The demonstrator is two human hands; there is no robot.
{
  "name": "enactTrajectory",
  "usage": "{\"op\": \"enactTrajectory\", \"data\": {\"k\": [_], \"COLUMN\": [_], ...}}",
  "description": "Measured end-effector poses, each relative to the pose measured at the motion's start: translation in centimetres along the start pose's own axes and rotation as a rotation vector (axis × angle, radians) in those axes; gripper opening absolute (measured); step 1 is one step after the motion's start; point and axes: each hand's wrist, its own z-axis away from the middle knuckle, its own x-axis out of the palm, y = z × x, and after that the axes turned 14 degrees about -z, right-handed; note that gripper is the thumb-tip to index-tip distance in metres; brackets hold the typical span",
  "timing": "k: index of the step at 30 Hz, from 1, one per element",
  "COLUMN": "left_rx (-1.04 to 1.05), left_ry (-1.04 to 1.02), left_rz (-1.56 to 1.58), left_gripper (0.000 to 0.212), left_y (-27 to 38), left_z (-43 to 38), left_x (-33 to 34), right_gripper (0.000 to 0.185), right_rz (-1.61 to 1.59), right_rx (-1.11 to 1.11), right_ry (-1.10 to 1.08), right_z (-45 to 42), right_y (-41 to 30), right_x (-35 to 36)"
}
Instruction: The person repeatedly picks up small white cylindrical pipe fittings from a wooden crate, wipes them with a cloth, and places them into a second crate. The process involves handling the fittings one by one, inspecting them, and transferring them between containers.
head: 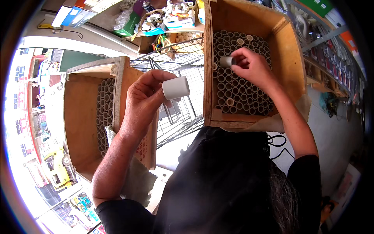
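Observation:
My left hand grips a short white plastic pipe fitting between thumb and fingers, held up over the gap between two wooden boxes. In my right hand is a second, greyer-looking pipe fitting, pinched by thumb and fingertips above the right wooden box. Rows of similar upright fittings cover that box's floor, their round openings facing up; a few look paler than the others. The left wooden box also holds packed fittings, partly hidden behind its near wall and my left forearm.
A black wire basket stands between the boxes. Behind it, a shelf carries cartons of plastic fittings. Packaged goods hang on a rack at right. Cloth drapes the right box's near rim. The street with a yellow vehicle lies left.

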Motion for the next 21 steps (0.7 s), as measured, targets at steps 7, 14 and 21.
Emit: {"op": "enactTrajectory", "data": {"k": [7, 14, 21], "left_rx": [0.005, -0.054, -0.046], "left_ry": [-0.025, 0.004, 0.010], "left_rz": [-0.016, -0.022, -0.015], "left_gripper": [0.018, 0.015, 0.015], "left_y": [-0.2, 0.4, -0.2], "left_z": [-0.1, 0.0, -0.1], "left_x": [-0.1, 0.2, 0.1], "right_gripper": [0.037, 0.040, 0.041], "right_rz": [0.393, 0.583, 0.657], "right_rx": [-0.039, -0.110, -0.199], "right_ry": [-0.278, -0.340, -0.270], "right_z": [-2.3, -4.0, -4.1], "right_y": [7.1, 12.4, 12.6], "right_x": [3.9, 6.7, 7.7]}}
